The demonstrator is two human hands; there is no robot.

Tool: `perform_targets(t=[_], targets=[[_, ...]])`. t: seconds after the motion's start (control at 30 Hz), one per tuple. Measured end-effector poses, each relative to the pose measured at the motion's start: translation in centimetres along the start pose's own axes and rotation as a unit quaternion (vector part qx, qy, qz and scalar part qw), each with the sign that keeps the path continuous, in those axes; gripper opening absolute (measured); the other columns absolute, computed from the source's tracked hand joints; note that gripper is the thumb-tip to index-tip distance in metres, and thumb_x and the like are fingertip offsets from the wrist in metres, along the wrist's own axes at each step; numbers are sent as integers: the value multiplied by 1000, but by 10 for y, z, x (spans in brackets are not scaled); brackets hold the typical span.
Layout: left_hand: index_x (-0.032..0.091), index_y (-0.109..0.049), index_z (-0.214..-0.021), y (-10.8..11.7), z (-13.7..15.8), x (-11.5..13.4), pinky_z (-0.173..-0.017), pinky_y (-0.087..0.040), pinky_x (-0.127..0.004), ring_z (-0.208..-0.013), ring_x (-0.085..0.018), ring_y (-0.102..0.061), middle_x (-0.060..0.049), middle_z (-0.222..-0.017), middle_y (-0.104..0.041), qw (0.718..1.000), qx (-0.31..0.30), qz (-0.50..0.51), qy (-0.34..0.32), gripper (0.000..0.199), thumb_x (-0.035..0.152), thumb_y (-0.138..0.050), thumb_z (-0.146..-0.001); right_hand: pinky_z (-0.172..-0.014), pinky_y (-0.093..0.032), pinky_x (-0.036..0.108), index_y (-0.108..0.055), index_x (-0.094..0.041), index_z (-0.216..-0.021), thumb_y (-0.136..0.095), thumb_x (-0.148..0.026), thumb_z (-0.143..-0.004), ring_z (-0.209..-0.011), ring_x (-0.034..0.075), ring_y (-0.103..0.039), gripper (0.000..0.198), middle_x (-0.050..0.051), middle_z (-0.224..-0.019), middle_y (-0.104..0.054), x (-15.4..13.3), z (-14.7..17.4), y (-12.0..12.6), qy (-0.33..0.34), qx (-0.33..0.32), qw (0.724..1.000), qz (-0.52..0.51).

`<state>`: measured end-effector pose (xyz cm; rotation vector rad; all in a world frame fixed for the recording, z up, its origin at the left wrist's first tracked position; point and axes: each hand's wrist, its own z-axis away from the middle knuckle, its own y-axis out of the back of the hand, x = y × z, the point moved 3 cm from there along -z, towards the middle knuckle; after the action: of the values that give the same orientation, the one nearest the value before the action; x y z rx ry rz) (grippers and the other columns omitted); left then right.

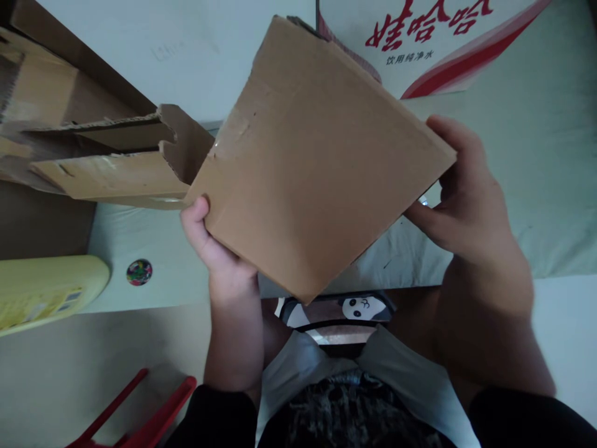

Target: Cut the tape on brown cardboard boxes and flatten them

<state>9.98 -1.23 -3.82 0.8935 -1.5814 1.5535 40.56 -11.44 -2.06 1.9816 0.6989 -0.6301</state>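
A brown cardboard box (317, 162) is held up in front of me, turned so that one flat side faces the camera and a corner points down towards my lap. My left hand (221, 249) grips its lower left edge, the thumb lying on the near face. Around the right corner closes my right hand (466, 186), with fingers above and thumb below. A strip of clear tape shines on the box's upper left part. The far side of the box is hidden.
Open cardboard boxes (116, 177) with torn flaps stand at the left on a pale green cloth (527, 186). Behind is a white carton (448, 56) with red lettering. A yellow bottle (51, 289), a small round patterned disc (138, 272) and a red stool (158, 414) are at left.
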Motion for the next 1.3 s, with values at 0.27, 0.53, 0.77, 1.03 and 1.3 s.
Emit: perform_targets(t=[0.27,0.53,0.77,1.03,1.3], targets=[[19,-75,-116,8,-4,-5,-102,-58,-34,-105,-20,-70,-3,-110,-75,1000,-11,-23,10,45,58,-62,-97,-111,-55,57,-62,-33,-148,-72,-53,-98,-131,31,-70,55,8,-139,-72,-4,-3,-1,18,123,991,48],[19,-78,-111,3,-3,-2,-86,-64,-30,-96,-19,-72,-2,-105,-78,1000,-16,3,4,42,56,-63,-97,-92,-59,37,-73,-37,-135,-77,-55,-95,-112,20,-74,44,-1,-118,-78,-21,-7,-2,40,240,956,-166],[23,-77,-115,-6,-4,2,-100,-61,-29,-108,-17,-70,1,-111,-77,998,-13,65,-18,40,49,-47,-106,-82,-48,38,-76,-23,-119,-81,-52,-88,-97,18,-63,44,2,-104,-64,-20,-4,8,139,357,923,34],[22,-72,-122,3,-7,1,-118,-52,-34,-131,-20,-64,0,-128,-74,997,-1,33,-77,42,51,-48,-103,-102,-57,53,-71,-23,-100,-66,-33,-97,-108,26,-73,12,4,-100,-75,-48,-5,-15,224,103,964,98],[17,-67,-123,0,-7,0,-121,-47,-35,-147,-24,-53,-4,-131,-72,996,1,43,-78,45,51,-58,-97,-129,-27,75,-68,-25,-104,-66,-26,-95,-132,34,-64,9,5,-99,-75,-50,14,-54,169,-45,973,148]])
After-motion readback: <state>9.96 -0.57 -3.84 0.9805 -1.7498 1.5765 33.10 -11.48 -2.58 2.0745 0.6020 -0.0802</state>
